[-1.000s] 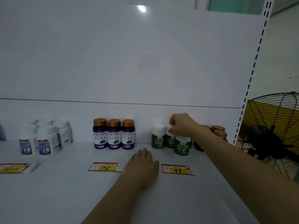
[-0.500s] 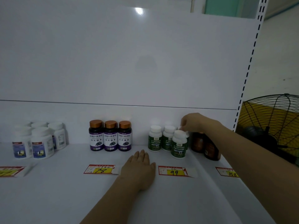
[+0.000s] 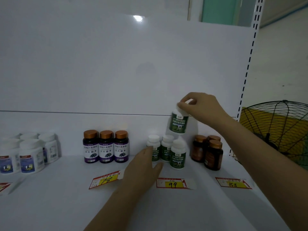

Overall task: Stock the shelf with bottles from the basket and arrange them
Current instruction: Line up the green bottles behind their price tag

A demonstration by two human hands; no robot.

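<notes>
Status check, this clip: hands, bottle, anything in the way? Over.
Right hand pinches raised bottle by its cap, above three green bottles on the shelf. Left hand open, fingers by the leftmost. Brown bottles close on the right.

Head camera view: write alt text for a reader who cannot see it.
The right hand holds a green-labelled bottle by its cap above three matching bottles on a white shelf. The left hand is open in front of them.
</notes>
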